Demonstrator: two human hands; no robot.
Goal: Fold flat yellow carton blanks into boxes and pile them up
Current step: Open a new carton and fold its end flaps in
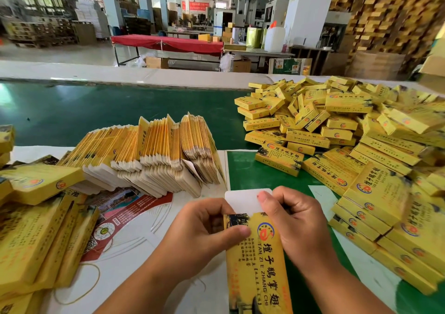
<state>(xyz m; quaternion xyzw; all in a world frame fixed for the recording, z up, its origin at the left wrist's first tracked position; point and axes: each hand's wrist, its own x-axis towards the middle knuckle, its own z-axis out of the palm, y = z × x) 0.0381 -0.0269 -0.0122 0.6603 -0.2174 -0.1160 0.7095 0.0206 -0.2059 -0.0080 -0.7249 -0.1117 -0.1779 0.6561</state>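
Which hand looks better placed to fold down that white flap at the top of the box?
Probably the right hand: its thumb already rests on the white flap, while the left hand grips the yellow carton lower down, steadying it.

free: green belt [72,111] ahead | blocked: blank stack [154,154] left-centre, box pile [349,130] right
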